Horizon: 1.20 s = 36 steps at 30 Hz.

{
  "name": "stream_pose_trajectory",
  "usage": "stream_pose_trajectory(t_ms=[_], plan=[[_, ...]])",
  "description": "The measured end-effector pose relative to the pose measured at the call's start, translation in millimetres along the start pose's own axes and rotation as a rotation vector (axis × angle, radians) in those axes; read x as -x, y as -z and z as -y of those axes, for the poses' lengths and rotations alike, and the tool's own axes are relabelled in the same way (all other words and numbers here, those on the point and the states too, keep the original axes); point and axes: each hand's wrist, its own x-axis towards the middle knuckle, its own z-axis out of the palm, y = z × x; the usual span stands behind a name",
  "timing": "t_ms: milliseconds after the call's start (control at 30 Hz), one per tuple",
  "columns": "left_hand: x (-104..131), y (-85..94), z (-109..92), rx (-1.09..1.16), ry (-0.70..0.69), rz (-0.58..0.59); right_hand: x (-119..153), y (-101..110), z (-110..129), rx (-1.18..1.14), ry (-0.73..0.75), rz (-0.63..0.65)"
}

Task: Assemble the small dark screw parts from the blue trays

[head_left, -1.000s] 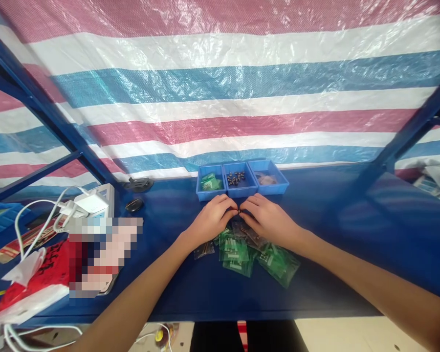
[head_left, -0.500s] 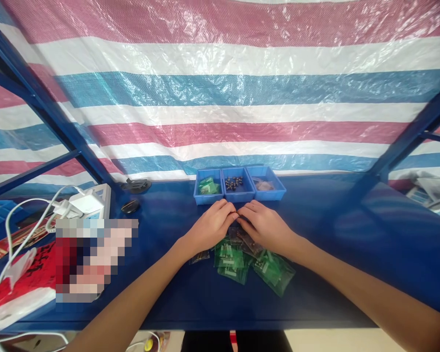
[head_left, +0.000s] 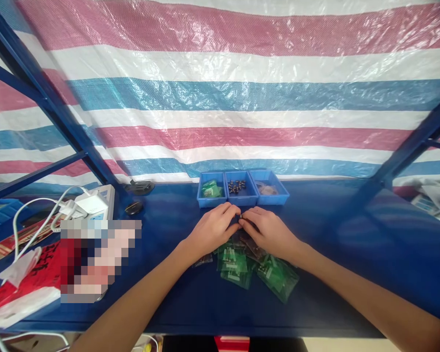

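My left hand (head_left: 217, 226) and my right hand (head_left: 267, 227) meet at the fingertips, both pinched on something small and dark that I cannot make out. Just beyond them stand three joined blue bins: the left bin (head_left: 201, 202) holds green packets, the middle bin (head_left: 245, 199) small brass-and-dark parts, the right bin (head_left: 278, 199) a clear bag with pale contents. Under and in front of my hands lie green plastic packets (head_left: 233, 259), with another green packet (head_left: 278, 278) nearer my right forearm. Dark small bags (head_left: 253, 248) are partly hidden by my right hand.
On the left are a black mouse (head_left: 134, 208), a black stand (head_left: 142, 187), a white power strip (head_left: 110, 200) with cables, and a red bag (head_left: 47, 264). Blue frame posts rise at both sides before a striped sheet. Clear bags (head_left: 438, 195) lie far right.
The whole view has shifted slightly, moving things a little right and down. My hands stay together at the fingertips, with a small dark item now showing between them.
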Motion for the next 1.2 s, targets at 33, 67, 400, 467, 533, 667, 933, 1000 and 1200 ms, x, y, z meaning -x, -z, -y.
stream_pose_trajectory(t_ms=[33,67,400,467,533,667,933,1000,1200], plan=[[0.0,-0.5,0.4,-0.025,-0.007,0.002,0.3,-0.8,0.6,-0.006,0.005,0.005],[0.0,-1.0,0.7,-0.048,-0.012,0.002,0.5,-1.1,1.2,-0.011,0.008,0.008],[-1.2,-2.1,0.1,0.094,0.086,-0.074,-1.4,6.0,-6.0,-0.053,0.077,-0.115],[-1.8,-1.5,-0.7,0.161,0.110,-0.073,-0.5,3.3,-7.3,-0.092,0.107,-0.153],[-2.2,-1.0,-1.5,0.196,0.115,-0.065,0.5,1.4,-6.7,-0.106,0.134,-0.196],[-2.3,0.5,-3.2,0.221,0.114,-0.036,1.3,1.5,-3.7,-0.084,0.193,-0.241],[1.0,8.8,-2.2,0.060,0.027,-0.085,1.7,1.4,-4.8,-0.064,0.100,-0.214],[1.3,8.8,-1.8,0.022,-0.002,-0.082,1.8,1.5,-3.8,-0.095,0.092,-0.216],[0.9,1.7,-0.7,0.037,0.027,-0.095,0.7,0.0,-2.2,-0.066,0.129,-0.224]])
